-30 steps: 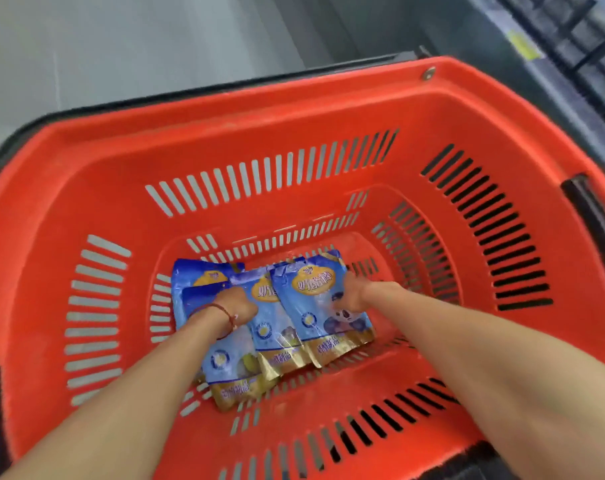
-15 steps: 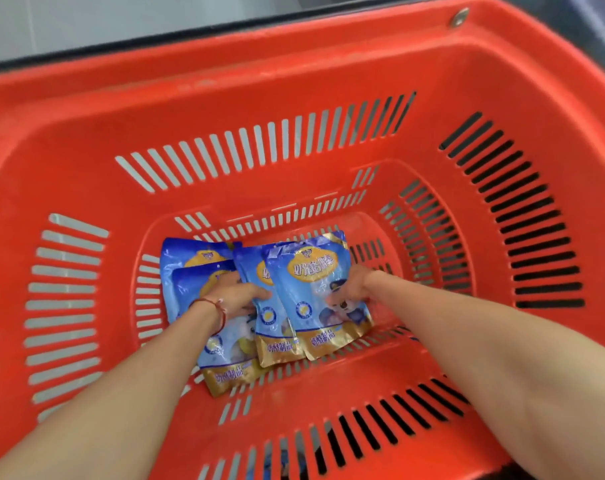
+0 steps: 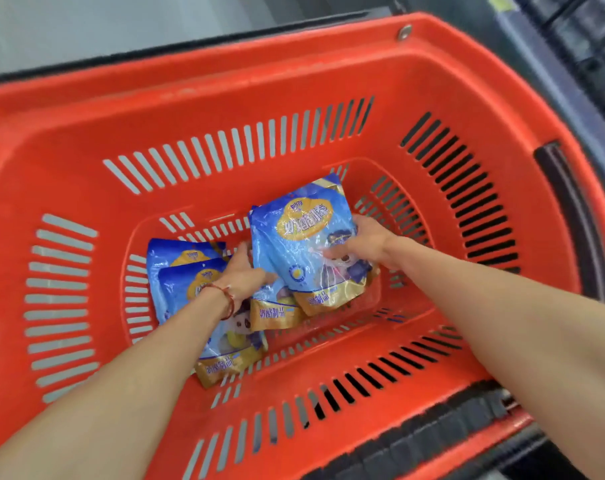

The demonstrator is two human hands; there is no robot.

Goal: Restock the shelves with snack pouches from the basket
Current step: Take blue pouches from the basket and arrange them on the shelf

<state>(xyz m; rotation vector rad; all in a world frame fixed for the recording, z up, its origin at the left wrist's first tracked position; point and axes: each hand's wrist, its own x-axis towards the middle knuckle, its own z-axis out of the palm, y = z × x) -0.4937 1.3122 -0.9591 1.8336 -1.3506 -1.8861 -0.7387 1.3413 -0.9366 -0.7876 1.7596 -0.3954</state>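
Your right hand [image 3: 359, 242] pinches the top pouch [image 3: 301, 237] by its right edge, thumb on the front, holding it tilted above the rest, low in the basket [image 3: 224, 81]. Your left hand [image 3: 242, 275] lies among the pouches [image 3: 190, 268] beneath; I cannot tell whether it grips one. The top pouch looks slick, so a one-edge pinch may slip as you lift, or it may snag the basket wall and drop back.

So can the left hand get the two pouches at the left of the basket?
Probably yes. The left hand sits right above those pouches, nothing else covers them, and the right hand holds the lifted pouch clear of them.
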